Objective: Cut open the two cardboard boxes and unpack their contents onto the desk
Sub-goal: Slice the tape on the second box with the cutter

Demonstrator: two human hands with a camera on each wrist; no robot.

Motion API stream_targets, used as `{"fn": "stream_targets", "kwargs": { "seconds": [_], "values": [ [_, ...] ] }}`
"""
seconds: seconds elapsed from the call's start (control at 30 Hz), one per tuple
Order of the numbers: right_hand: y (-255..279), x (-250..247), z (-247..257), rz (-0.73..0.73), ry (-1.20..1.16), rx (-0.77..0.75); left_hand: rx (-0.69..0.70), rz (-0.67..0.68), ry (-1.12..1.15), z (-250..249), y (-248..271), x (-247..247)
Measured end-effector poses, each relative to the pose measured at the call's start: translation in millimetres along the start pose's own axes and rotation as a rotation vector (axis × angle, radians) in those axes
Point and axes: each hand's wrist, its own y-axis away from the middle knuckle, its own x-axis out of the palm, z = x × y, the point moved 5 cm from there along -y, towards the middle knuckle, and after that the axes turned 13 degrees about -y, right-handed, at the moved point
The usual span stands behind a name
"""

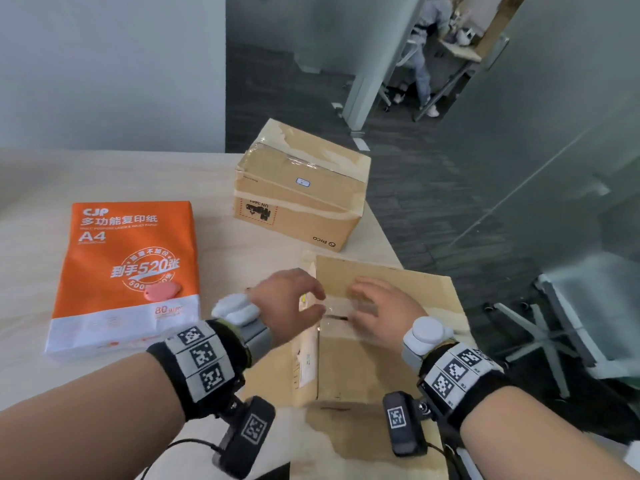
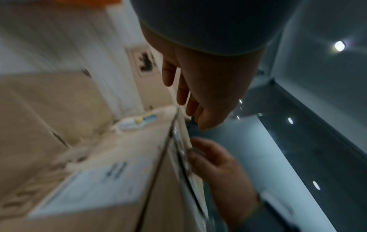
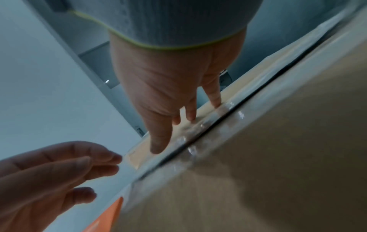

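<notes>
A large cardboard box (image 1: 381,362) stands at the desk's near right corner, its taped centre seam (image 1: 337,317) slit. My right hand (image 1: 375,308) lies on the top with straight fingers (image 3: 158,141) pressing the far flap beside the seam (image 3: 198,138). My left hand (image 1: 294,303) hovers at the box's left edge, fingers loosely spread and holding nothing; in the left wrist view it (image 2: 198,97) hangs above the seam (image 2: 178,149). A second, smaller taped box (image 1: 301,188) sits farther back. A pink cutter (image 1: 162,291) rests on an orange pack of A4 paper (image 1: 124,271).
The pale wooden desk (image 1: 221,244) ends just right of both boxes, with dark carpet beyond. A white chair base (image 1: 554,327) stands on the floor at right. A glass partition and a person at another desk are in the background.
</notes>
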Motion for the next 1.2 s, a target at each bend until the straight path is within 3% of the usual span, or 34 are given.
{"fn": "stream_targets", "kwargs": {
  "seconds": [0.1,0.17,0.3,0.47,0.63,0.9,1.0,1.1,1.2],
  "values": [
    [18,-10,-15,-0.120,-0.103,0.003,0.146,0.182,-0.279,-47,-6,29],
    [29,-14,-30,-0.122,-0.075,0.069,0.177,0.275,-0.413,-57,-7,43],
    [61,-15,-70,-0.034,0.062,0.244,0.167,0.416,-0.563,-60,-9,62],
    [86,-16,-86,-0.024,0.077,0.173,0.089,0.504,-0.683,-72,-15,65],
    [95,-31,-82,-0.031,0.045,0.122,0.015,0.507,-0.695,-94,-11,55],
    [145,-115,-65,-0.167,-0.204,-0.066,-0.037,0.332,-0.631,-152,7,5],
    [164,-136,-76,-0.224,-0.320,-0.075,-0.088,0.449,-0.462,-160,33,-1],
    [167,-122,-96,-0.113,-0.293,-0.001,-0.143,0.662,-0.397,-161,64,22],
    [163,-80,-105,0.106,-0.072,0.020,-0.096,0.719,-0.564,-157,83,58]
  ]
}}
